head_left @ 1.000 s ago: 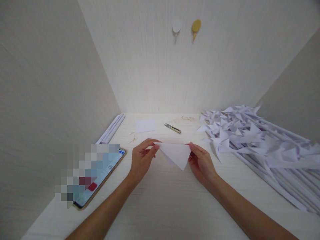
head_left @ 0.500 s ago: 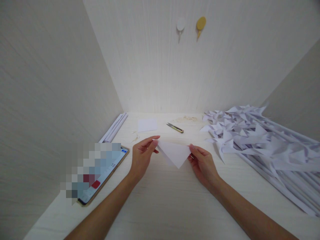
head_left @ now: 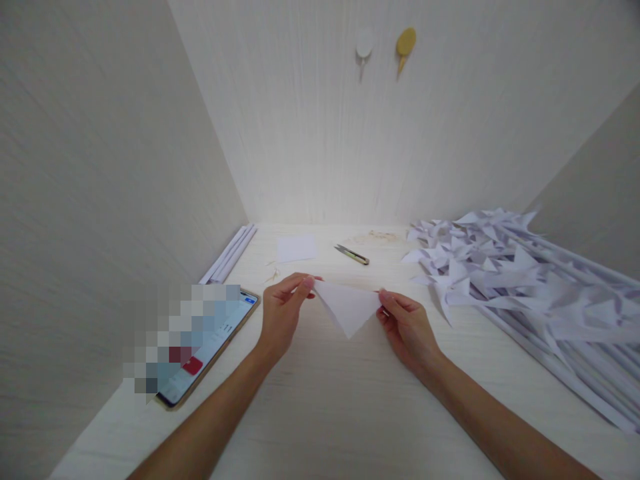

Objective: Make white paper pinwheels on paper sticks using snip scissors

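Note:
A white sheet of paper, folded into a triangle, hangs between my two hands with its point toward me. My left hand pinches the left corner between thumb and fingers. On the opposite side, my right hand grips the right corner the same way. Beyond the paper lie a pair of thread snips and a flat white paper sheet on the pale table.
Many white paper pinwheels on paper sticks are heaped at the right. Rolled paper sticks lie at the left wall, behind a phone. Small scraps sit near the back wall, which bears two hooks.
The triangle's two layers now lie closer together, and its lower point has shifted slightly left. My left thumb and fingers have closed a little further over the corner.

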Motion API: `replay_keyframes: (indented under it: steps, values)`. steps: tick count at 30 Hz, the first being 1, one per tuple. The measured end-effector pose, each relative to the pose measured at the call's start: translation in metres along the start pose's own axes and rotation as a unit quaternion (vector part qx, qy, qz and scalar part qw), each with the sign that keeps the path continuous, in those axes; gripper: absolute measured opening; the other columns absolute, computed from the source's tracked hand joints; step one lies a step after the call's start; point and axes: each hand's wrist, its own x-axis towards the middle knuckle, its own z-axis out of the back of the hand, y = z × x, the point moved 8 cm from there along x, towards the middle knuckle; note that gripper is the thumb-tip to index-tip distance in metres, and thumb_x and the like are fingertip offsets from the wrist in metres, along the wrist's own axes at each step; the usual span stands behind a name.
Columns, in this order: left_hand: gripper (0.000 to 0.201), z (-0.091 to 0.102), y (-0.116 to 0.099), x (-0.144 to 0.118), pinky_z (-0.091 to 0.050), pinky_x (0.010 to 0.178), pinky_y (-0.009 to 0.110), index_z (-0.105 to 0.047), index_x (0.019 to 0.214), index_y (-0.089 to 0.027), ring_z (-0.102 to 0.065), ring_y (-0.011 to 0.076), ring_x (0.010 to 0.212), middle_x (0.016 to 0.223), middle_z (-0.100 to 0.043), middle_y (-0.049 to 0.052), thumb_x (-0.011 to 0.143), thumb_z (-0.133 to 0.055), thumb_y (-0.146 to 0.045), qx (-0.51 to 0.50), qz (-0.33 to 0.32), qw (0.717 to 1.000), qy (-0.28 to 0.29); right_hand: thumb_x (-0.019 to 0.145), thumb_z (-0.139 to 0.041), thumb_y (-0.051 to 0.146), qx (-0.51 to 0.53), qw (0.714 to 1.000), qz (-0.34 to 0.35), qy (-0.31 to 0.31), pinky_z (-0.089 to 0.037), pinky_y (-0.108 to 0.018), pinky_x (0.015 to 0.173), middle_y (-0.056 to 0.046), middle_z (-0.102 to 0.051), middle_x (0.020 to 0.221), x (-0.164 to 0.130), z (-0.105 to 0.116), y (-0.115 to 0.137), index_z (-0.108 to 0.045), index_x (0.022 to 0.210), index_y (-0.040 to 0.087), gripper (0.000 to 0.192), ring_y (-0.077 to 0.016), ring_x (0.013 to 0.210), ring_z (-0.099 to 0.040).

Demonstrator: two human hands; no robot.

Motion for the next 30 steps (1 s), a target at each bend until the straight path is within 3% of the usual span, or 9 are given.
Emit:
replay_keyframes:
  steps: [6, 11, 17, 20, 23, 26, 30]
  values:
    - [0.015, 0.012, 0.022, 0.004, -0.043, 0.062, 0.024, -0.064, 0.059, -0.014, -0.055, 0.0122, 0.065, 0.064, -0.064, 0.003, 0.061, -0.060, -0.028, -0.090, 0.115, 0.986, -0.078, 0.060, -0.066, 0.027, -0.185, 0.975, 0.108, 0.054, -0.030, -0.023, 0.045, 0.003, -0.047, 0.045, -0.008, -0.014, 0.018, -0.061, 0.048, 0.017, 0.016, -0.0080, 0.047, -0.040]
    - [0.017, 0.016, 0.035, 0.002, -0.041, 0.057, 0.023, -0.060, 0.057, -0.012, -0.055, 0.0114, 0.059, 0.061, -0.062, 0.003, 0.054, -0.060, -0.028, -0.105, 0.203, 0.968, -0.099, 0.060, -0.065, 0.028, -0.263, 0.950, 0.148, 0.079, -0.032, -0.024, 0.044, 0.001, -0.050, 0.049, -0.020, -0.026, 0.026, -0.059, 0.047, 0.017, 0.017, -0.0098, 0.047, -0.042]
    - [0.014, 0.017, 0.042, -0.003, -0.036, 0.047, 0.022, -0.051, 0.053, -0.013, -0.049, 0.0112, 0.048, 0.049, -0.054, 0.000, 0.055, -0.052, -0.027, -0.068, 0.249, 0.960, -0.112, 0.066, -0.057, 0.019, -0.382, 0.872, 0.255, 0.166, -0.029, -0.023, 0.043, 0.002, -0.045, 0.050, -0.043, -0.049, 0.024, -0.052, 0.048, 0.018, 0.019, -0.0087, 0.046, -0.038]
    - [0.014, 0.015, 0.043, -0.005, -0.034, 0.044, 0.022, -0.049, 0.057, -0.015, -0.046, 0.0111, 0.044, 0.046, -0.050, -0.002, 0.060, -0.048, -0.029, -0.025, 0.240, 0.965, -0.105, 0.064, -0.053, 0.012, -0.426, 0.844, 0.237, 0.222, -0.028, -0.021, 0.044, 0.002, -0.044, 0.053, -0.053, -0.061, 0.012, -0.048, 0.051, 0.017, 0.015, -0.0082, 0.047, -0.039]
    - [0.017, 0.012, 0.034, -0.004, -0.032, 0.043, 0.022, -0.048, 0.060, -0.017, -0.043, 0.0099, 0.043, 0.047, -0.048, -0.004, 0.068, -0.043, -0.031, 0.067, 0.168, 0.980, -0.083, 0.060, -0.051, 0.007, -0.443, 0.837, 0.191, 0.258, -0.027, -0.021, 0.044, 0.004, -0.043, 0.051, -0.060, -0.068, 0.003, -0.045, 0.051, 0.018, 0.015, -0.0078, 0.047, -0.038]
    - [0.023, 0.003, 0.021, -0.006, -0.032, 0.045, 0.021, -0.048, 0.061, -0.017, -0.041, 0.0090, 0.045, 0.051, -0.046, -0.004, 0.075, -0.040, -0.033, 0.151, 0.090, 0.983, -0.046, 0.062, -0.053, 0.012, -0.431, 0.851, 0.112, 0.278, -0.027, -0.020, 0.044, 0.004, -0.043, 0.050, -0.060, -0.070, -0.006, -0.048, 0.054, 0.017, 0.011, -0.0080, 0.047, -0.038]
    - [0.025, -0.019, 0.010, -0.017, -0.033, 0.047, 0.021, -0.048, 0.064, -0.018, -0.041, 0.0092, 0.046, 0.052, -0.045, -0.004, 0.079, -0.036, -0.035, 0.169, 0.061, 0.984, 0.017, 0.073, -0.051, 0.033, -0.360, 0.879, 0.014, 0.312, -0.025, -0.020, 0.042, 0.003, -0.041, 0.051, -0.055, -0.070, -0.018, -0.052, 0.059, 0.016, 0.021, -0.0078, 0.047, -0.035]
